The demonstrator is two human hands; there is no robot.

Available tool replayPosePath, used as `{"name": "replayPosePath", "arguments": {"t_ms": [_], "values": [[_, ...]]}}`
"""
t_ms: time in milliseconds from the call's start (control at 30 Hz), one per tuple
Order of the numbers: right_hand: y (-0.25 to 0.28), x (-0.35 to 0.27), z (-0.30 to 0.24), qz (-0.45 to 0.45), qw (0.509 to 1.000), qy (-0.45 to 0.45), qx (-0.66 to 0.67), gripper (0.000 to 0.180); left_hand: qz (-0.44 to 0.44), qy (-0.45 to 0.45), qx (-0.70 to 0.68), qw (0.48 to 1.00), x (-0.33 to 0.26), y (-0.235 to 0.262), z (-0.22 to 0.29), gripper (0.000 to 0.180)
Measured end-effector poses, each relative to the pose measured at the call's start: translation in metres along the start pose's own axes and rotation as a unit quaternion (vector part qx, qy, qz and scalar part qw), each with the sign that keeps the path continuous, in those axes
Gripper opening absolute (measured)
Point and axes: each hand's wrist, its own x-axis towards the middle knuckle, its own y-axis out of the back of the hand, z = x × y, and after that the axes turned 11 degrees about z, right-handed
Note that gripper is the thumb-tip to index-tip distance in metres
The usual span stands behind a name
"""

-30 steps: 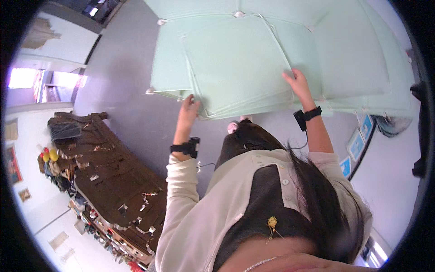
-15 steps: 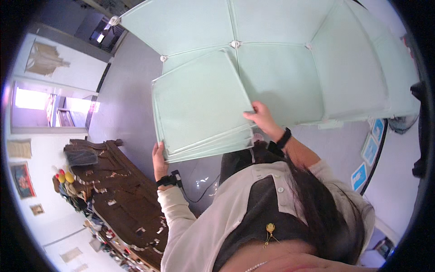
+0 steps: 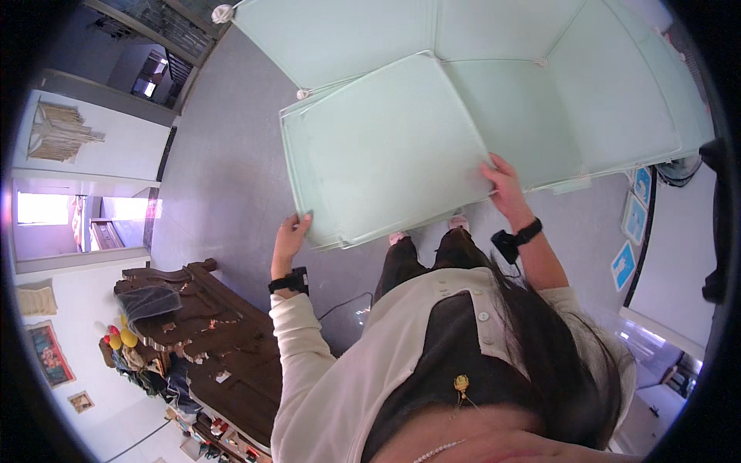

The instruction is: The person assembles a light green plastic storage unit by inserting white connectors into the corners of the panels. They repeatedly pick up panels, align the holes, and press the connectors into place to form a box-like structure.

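Note:
I hold a stack of pale green square panels (image 3: pixel 390 150) lifted in front of me. My left hand (image 3: pixel 290 235) grips the stack's lower left edge, fingers curled under it. My right hand (image 3: pixel 503 184) presses on the stack's right edge, fingers over the top panel. Each wrist carries a black band. Behind the stack stands a larger structure of the same pale green panels (image 3: pixel 540 92), joined by small white round connectors (image 3: pixel 222 13). My feet show just below the stack on the grey floor (image 3: pixel 220 185).
A dark carved wooden cabinet (image 3: pixel 204 339) crowded with small objects stands at my left. Blue floor markers (image 3: pixel 633 231) lie at the right beside a white surface (image 3: pixel 671 278). A doorway and white walls are at the far left.
The panel stack has been pulled away from the larger structure and raised toward me. Both hands have shifted along its edges, and the view has tilted.

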Motion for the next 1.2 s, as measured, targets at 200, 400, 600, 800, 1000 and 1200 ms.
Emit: {"name": "replayPosePath", "arguments": {"t_ms": [200, 400, 600, 800, 1000, 1200], "values": [[0.051, -0.078, -0.077, 0.270, 0.938, 0.128, -0.175, 0.049, 0.087, -0.208, 0.038, 0.973, -0.022, 0.066, 0.094, 0.063], [0.011, -0.176, -0.228, 0.302, 0.801, 0.350, -0.380, 0.042, -0.080, -0.490, 0.010, 0.868, -0.051, 0.170, 0.232, 0.059], [-0.084, -0.134, -0.241, 0.279, 0.690, 0.409, -0.528, 0.040, -0.087, -0.608, 0.012, 0.789, 0.014, 0.176, 0.394, 0.044], [-0.119, -0.127, -0.225, 0.290, 0.628, 0.481, -0.538, 0.039, 0.123, -0.674, 0.009, 0.728, 0.086, 0.070, 0.493, 0.050], [-0.124, -0.140, -0.207, 0.303, 0.713, 0.420, -0.473, 0.038, -0.031, -0.629, -0.068, 0.774, 0.081, -0.027, 0.487, 0.059], [-0.128, -0.152, -0.206, 0.320, 0.721, 0.426, -0.443, 0.039, -0.060, -0.632, -0.136, 0.760, 0.066, -0.041, 0.490, 0.071]]}}
